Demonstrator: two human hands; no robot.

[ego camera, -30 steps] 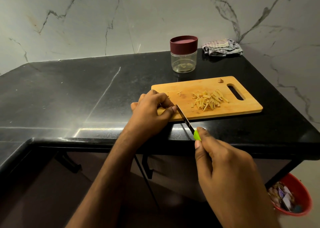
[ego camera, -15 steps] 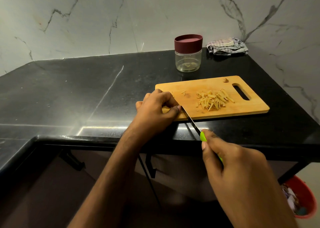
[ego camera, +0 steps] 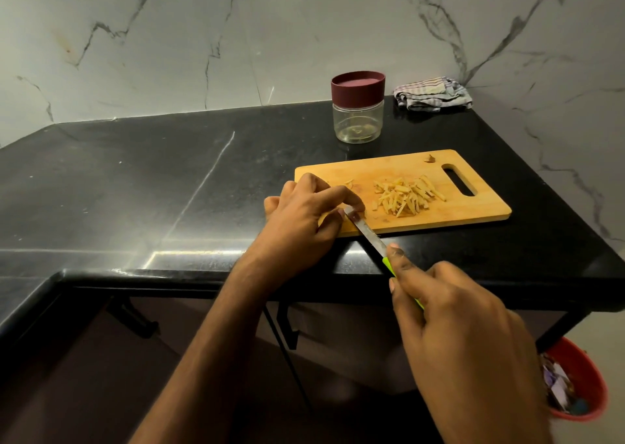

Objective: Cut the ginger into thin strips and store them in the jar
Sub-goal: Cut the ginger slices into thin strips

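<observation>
A wooden cutting board lies on the black counter. On it sits a pile of pale ginger strips. My left hand rests on the board's left end with curled fingers, pinching a ginger piece that stays hidden beneath them. My right hand grips a green-handled knife, its blade tip against my left fingertips. A clear jar with a maroon lid on stands behind the board.
A folded striped cloth lies at the back by the marble wall. A small ginger scrap sits near the board's handle slot. A red bin with rubbish stands on the floor at lower right.
The knife blade has slid forward to my left fingertips on the board. The view has shifted slightly; both hands stay in about the same place.
</observation>
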